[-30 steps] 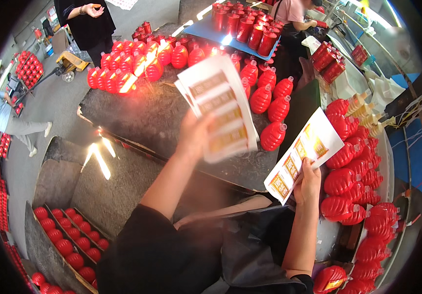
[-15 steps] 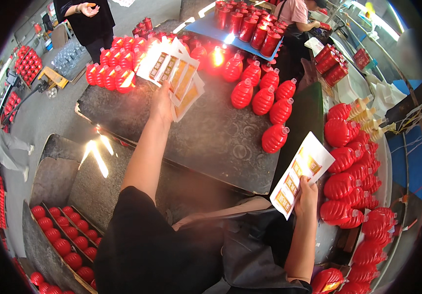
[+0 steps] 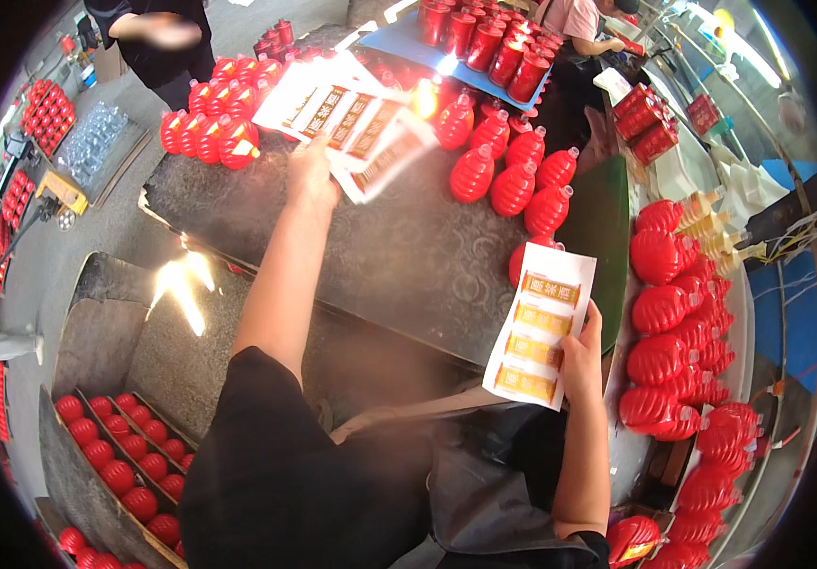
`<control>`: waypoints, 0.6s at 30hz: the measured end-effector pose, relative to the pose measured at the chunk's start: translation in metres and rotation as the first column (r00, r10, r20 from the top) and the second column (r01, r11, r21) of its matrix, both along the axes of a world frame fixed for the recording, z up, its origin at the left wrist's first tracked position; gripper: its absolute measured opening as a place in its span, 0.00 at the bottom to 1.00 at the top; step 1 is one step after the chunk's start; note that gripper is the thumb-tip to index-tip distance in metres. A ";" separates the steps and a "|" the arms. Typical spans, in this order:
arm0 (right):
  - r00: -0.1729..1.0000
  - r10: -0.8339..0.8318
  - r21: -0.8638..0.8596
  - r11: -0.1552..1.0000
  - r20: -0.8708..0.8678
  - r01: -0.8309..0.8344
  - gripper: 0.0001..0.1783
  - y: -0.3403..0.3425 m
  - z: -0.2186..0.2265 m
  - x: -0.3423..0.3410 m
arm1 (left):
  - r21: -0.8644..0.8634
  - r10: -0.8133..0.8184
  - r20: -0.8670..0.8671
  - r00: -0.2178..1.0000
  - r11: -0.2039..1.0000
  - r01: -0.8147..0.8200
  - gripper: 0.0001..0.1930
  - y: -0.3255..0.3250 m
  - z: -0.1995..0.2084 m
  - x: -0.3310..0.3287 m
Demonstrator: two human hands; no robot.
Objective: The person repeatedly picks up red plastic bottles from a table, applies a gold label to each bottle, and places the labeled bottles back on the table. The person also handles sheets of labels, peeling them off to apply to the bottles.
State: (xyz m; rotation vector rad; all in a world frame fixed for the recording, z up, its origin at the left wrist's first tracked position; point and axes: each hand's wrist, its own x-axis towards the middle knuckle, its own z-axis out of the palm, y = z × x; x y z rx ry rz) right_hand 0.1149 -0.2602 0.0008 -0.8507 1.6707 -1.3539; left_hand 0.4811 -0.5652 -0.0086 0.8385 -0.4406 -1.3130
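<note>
My left hand (image 3: pixel 313 178) reaches out over the dark table, its fingers closed on the lower edge of several fanned label sheets (image 3: pixel 347 119). These sheets are white with rows of brown and gold labels; the front one is smeared by motion. Nearer to me on the right, my right hand (image 3: pixel 583 353) grips the side of a single label sheet (image 3: pixel 539 327), thumb on its face. A column of gold and orange labels runs down this sheet. Its upper end partly covers a red ribbed bottle (image 3: pixel 518 261) on the table.
Red ribbed bottles (image 3: pixel 473 174) stand along the far side of the dark table (image 3: pixel 408 256). Red canisters fill a blue board (image 3: pixel 408 45) behind them. More red bottles (image 3: pixel 660 308) lie stacked at right. A divided crate (image 3: pixel 157 522) of bottles sits lower left. Two people work beyond.
My right hand has turned its sheet more upright and moved it slightly left, so that the labels face me. The sheets in my left hand have shifted and spread.
</note>
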 end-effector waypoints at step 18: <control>0.966 -0.217 0.006 0.976 0.141 0.219 0.17 0.057 -0.016 -0.033 | -0.035 0.220 0.268 0.938 0.975 -0.219 0.18 -0.238 0.049 0.310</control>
